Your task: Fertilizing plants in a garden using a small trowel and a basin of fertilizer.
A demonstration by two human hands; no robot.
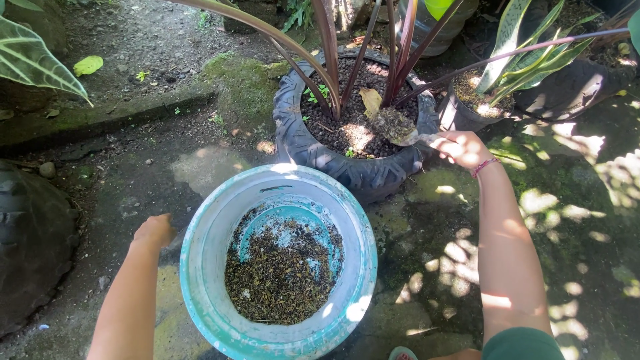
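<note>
We take the tyre planter (363,175) as landmark. Our right hand (461,147) sits at its right rim, grip pinching a small trowel (399,128) whose loaded blade points left over the planter's soil. Our left hand (155,231) (closed, whether it clutches anything we cannot tell) rests against the teal bucket (200,267) just below the planter.

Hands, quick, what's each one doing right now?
Left hand: closed loosely, holding nothing, beside the turquoise bucket.
Right hand: closed on a trowel loaded with soil over the tyre planter.
</note>
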